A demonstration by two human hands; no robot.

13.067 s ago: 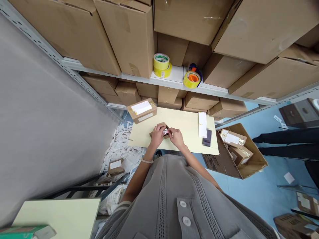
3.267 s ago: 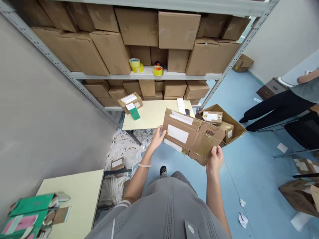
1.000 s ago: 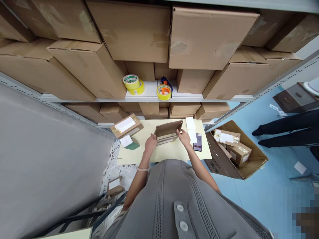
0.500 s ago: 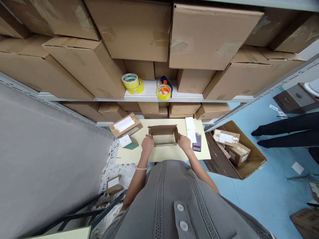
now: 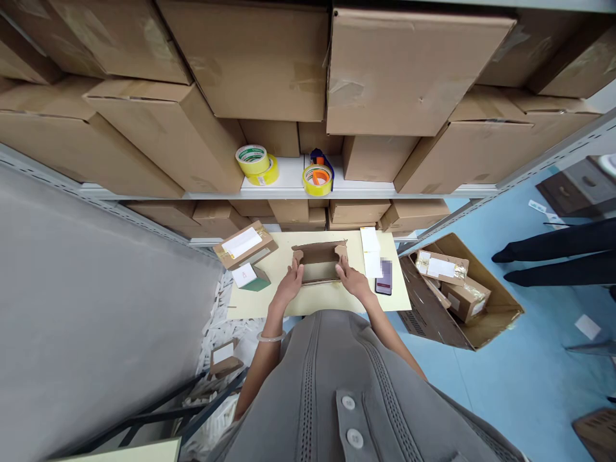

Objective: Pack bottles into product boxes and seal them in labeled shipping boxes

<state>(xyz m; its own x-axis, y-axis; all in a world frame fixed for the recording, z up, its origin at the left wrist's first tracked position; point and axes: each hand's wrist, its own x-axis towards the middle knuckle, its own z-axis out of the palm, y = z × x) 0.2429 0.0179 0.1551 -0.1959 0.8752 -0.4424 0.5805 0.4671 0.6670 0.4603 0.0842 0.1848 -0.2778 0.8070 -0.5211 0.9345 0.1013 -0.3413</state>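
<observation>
A small open cardboard box (image 5: 318,260) stands on the pale yellow table (image 5: 317,298) in front of me, its side flaps raised. My left hand (image 5: 290,287) presses on the box's left end and my right hand (image 5: 352,280) on its right end, fingers at the flaps. A green packet with a white label (image 5: 251,277) lies to the left of the box. Behind that sits a taped brown parcel (image 5: 244,244). A phone (image 5: 384,277) and white paper slips (image 5: 370,251) lie to the right.
Metal shelving (image 5: 298,190) behind the table is packed with cardboard cartons, with yellow tape rolls (image 5: 257,163) and a tape dispenser (image 5: 317,176) on it. An open carton of parcels (image 5: 457,289) sits on the blue floor at right. Another person's legs (image 5: 558,256) reach in from the right. Paper scraps (image 5: 219,333) litter the floor at left.
I carried in a flattened carton, set it on the table and opened it into a box. In the last half second both hands moved inward to its end flaps.
</observation>
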